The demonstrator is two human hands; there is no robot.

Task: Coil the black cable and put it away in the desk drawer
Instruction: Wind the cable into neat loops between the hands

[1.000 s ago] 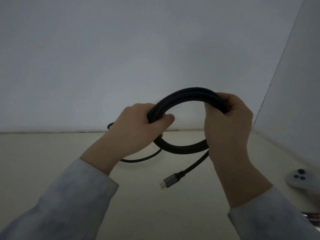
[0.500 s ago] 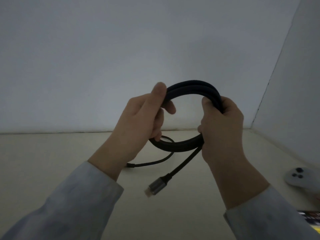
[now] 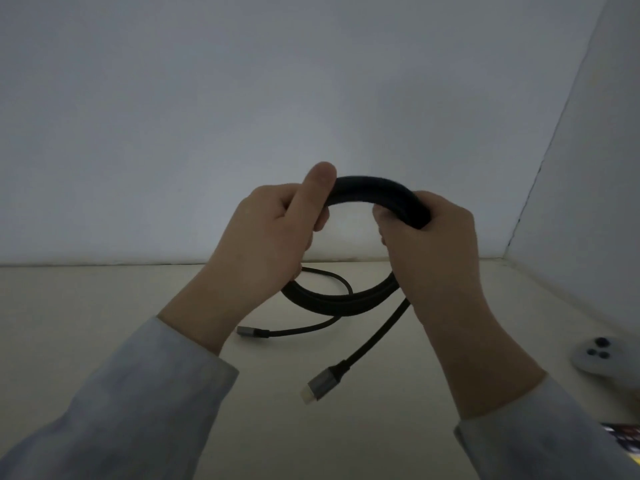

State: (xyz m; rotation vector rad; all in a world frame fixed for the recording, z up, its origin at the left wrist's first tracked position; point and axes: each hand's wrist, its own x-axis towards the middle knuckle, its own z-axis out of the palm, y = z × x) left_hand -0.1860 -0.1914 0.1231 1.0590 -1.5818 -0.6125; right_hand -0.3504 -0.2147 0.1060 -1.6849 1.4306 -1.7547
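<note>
1. We hold the cable (image 3: 367, 188) as an upright coil above the desk (image 3: 104, 341). Our left hand (image 3: 273, 244) is closed round its left side, thumb pressed over the top of the bundle. Our right hand (image 3: 429, 251) is clamped round its right side.
2. The coil's lower arc hangs between our wrists, close above the desk; whether it touches we cannot tell.
3. Two tails are loose. One drops from under our right hand to a grey plug (image 3: 320, 384). The other curves out below our left hand and ends in a second plug (image 3: 251, 331) lying on the desk.
4. Risk, as we judge it: nothing ties the turns, so easing either grip could let the loops spring apart.
5. Risk: the free tails could snag on the drawer edge or drag the loops loose as we carry the coil.
6. No drawer shows here, so we would need one hand free to open it, leaving the coil held on one side.
7. Count: one cable, two plugs, two hands, one pale controller (image 3: 604, 358) at the right, well apart.
</note>
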